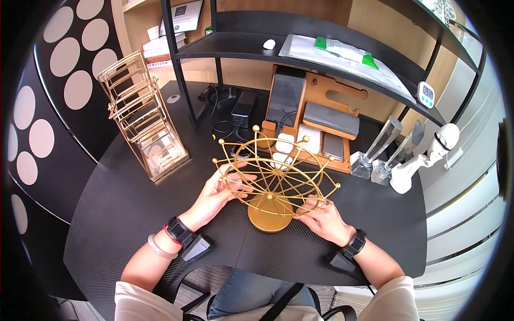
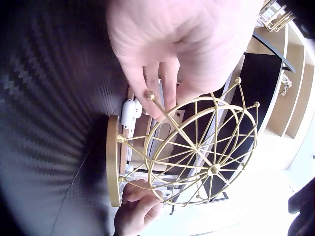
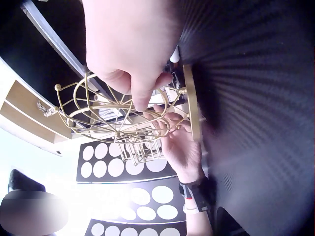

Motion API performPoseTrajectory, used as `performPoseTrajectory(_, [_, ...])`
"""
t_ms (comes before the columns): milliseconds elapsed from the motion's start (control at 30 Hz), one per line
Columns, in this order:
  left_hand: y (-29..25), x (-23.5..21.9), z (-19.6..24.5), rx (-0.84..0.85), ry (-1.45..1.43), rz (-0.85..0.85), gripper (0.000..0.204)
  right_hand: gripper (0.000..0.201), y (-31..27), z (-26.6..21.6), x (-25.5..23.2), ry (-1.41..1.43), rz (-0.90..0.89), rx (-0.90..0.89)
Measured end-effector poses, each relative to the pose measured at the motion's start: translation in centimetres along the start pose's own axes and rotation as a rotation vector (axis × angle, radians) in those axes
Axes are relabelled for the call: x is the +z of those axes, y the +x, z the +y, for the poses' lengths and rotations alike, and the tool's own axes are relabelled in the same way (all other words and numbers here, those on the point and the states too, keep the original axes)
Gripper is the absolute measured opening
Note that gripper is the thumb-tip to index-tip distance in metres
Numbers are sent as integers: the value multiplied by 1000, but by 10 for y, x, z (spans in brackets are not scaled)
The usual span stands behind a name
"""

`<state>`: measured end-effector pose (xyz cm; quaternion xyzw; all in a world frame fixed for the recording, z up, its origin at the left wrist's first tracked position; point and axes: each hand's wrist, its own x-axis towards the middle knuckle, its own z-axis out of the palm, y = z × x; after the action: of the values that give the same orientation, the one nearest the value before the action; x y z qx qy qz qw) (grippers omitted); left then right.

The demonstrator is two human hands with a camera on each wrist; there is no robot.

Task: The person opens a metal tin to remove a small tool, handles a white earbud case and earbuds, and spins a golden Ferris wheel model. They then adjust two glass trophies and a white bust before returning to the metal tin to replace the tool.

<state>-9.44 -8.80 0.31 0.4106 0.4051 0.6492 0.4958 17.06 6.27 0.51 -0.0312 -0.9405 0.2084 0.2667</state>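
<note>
A gold metal Ferris wheel model [image 1: 270,196] stands upright on its round base [image 1: 269,222] on the black table. Small balls tip the spokes around its double rim. My left hand [image 1: 214,195] is at the wheel's left side, its fingers loosely extended and reaching behind the near rim; in the left wrist view they overlap the spokes. At the lower right of the wheel, my right hand [image 1: 327,222] pinches the rim with curled fingers. The right wrist view shows the right hand [image 3: 133,54] over the rim, with the left hand [image 3: 182,150] beyond it.
A gold wire rack [image 1: 144,117] stands at the back left of the table [image 1: 203,257]. Behind the wheel are a wooden organizer [image 1: 316,96], cables and a black power bank [image 1: 244,108]. Crystal trophies [image 1: 377,155] and a white bust [image 1: 423,160] are at the right, under a black shelf [image 1: 241,45].
</note>
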Motion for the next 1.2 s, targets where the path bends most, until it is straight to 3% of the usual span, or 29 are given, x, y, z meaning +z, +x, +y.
performPoseTrajectory(133, [1,-3,0,23,129,-65,56,10,3,-2,1,31,11,1])
performPoseTrajectory(333, [-1,2,6,-21,42,-110,56,3,2,-2,1,173,132,25])
performPoseTrajectory(400, [-1,3,5,6,63,-101,50,8,2,-5,-4,179,105,109])
performPoseTrajectory(467, [-2,2,4,-24,43,-95,43,7,3,-7,-2,164,142,85])
performPoseTrajectory(533, [-2,3,3,-20,63,-79,41,7,-3,-2,3,210,67,246])
performPoseTrajectory(667, [-2,4,3,2,126,-24,36,6,5,-9,1,239,127,257])
performPoseTrajectory(800, [-2,6,5,13,153,0,33,7,4,-10,1,220,121,151])
performPoseTrajectory(1200, [-1,2,2,-40,281,11,29,11,3,-7,0,249,84,215])
